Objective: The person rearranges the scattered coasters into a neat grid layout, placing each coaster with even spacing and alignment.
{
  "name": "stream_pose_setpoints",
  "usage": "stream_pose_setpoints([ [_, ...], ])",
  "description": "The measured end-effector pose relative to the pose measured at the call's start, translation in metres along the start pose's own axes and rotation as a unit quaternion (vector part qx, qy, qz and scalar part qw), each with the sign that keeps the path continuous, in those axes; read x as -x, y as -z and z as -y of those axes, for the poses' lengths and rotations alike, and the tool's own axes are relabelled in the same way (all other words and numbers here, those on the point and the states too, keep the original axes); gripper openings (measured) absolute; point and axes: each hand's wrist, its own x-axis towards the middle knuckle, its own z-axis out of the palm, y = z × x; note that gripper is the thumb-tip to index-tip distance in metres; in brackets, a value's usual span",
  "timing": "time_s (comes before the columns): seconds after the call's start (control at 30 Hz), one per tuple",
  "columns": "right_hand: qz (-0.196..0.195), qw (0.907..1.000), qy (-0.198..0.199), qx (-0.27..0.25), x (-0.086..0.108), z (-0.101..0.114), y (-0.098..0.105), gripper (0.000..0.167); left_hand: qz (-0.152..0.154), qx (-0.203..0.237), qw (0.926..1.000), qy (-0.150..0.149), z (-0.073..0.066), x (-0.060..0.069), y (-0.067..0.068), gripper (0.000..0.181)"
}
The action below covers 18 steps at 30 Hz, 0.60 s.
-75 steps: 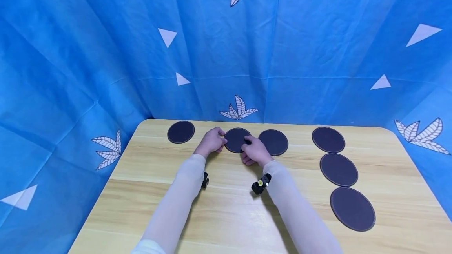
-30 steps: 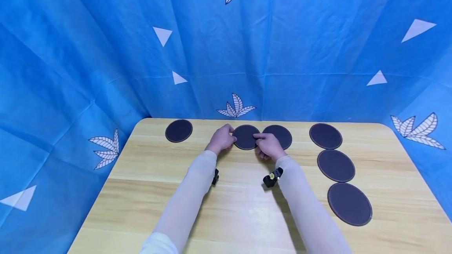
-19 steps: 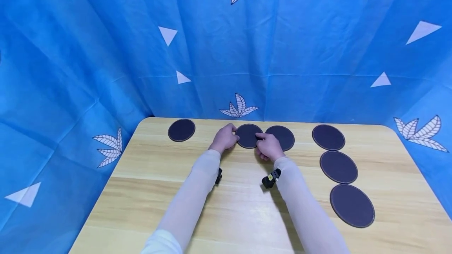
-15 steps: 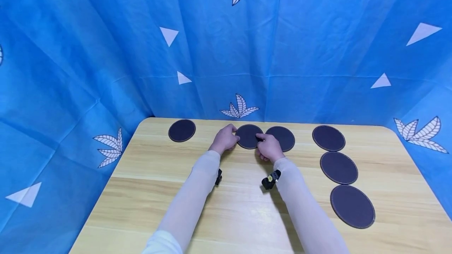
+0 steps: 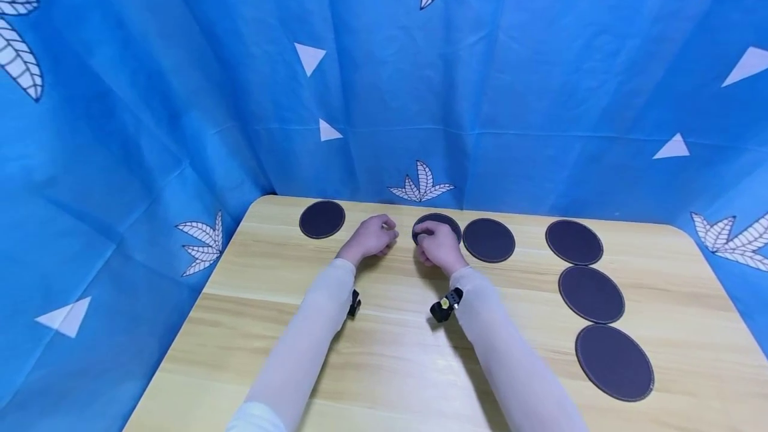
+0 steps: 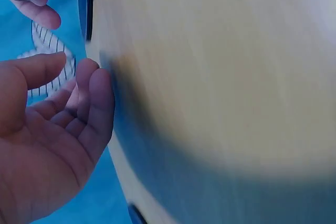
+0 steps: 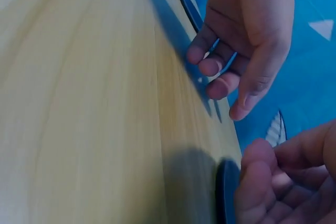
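My left hand (image 5: 371, 237) hovers over the table left of the middle, its fingers loosely bent around nothing. In the left wrist view the palm of that left hand (image 6: 58, 135) is bare. My right hand (image 5: 439, 245) is above a round dark coaster (image 5: 453, 224) with a stitched edge and covers part of it; whether it touches is unclear. No object shows between the loosely curled fingers of the right hand (image 7: 294, 182) in the right wrist view. A second coaster (image 5: 489, 241) lies close against the first one's right side.
One lone coaster (image 5: 322, 219) lies near the back left corner. On the right, three coasters form a line: back (image 5: 574, 242), middle (image 5: 591, 294) and front (image 5: 615, 362). A blue curtain (image 5: 384, 85) hangs behind the wooden table (image 5: 384, 372).
Earlier both hands were at the middle coaster, which slid right up to its neighbour. My left hand has since let go and drawn left; the right has shifted slightly left. The view has turned left.
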Motion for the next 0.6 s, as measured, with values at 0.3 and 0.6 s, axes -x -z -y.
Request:
stream_pose_setpoints([
  [0.3,0.074,0.9972,-0.015,0.006,-0.024,0.025,-0.061,0.033,-0.058,-0.072,0.9957,-0.004,0.044,0.011,0.071,0.021],
  [0.6,0.125,0.9887,-0.064,-0.052,-0.041,0.048,-0.121,0.050,-0.111,-0.209,0.9716,0.009,0.079,0.015,0.123,0.023],
])
